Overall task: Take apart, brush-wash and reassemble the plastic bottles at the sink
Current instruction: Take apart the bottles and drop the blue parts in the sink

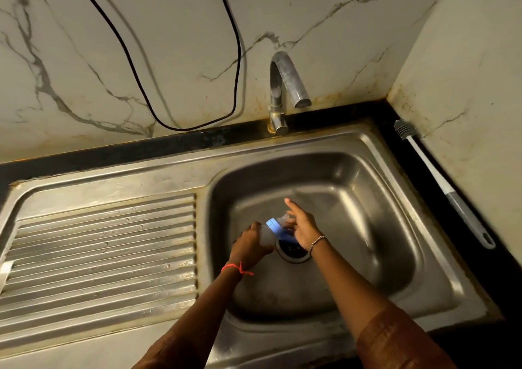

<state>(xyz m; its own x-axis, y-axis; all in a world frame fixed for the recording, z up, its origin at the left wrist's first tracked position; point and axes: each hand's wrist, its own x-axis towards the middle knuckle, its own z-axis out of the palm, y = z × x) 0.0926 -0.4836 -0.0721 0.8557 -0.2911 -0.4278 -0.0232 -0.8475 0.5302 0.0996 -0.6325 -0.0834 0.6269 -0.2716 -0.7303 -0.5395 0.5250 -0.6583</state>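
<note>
Left hand wrapped round the bottle body, holding it sideways over the sink basin, just above the drain. Right hand pinched its top end, index finger straight out. Too blurred to make out a cap. Brush lay on the counter right of the sink, untouched.

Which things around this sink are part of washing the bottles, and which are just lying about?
In the job:
- plastic bottle, gripped by the left hand, with the right hand at its cap end
- bottle brush on the counter
- tap
- sink basin

Just there:
- black cable on the wall
- ribbed drainboard
</note>
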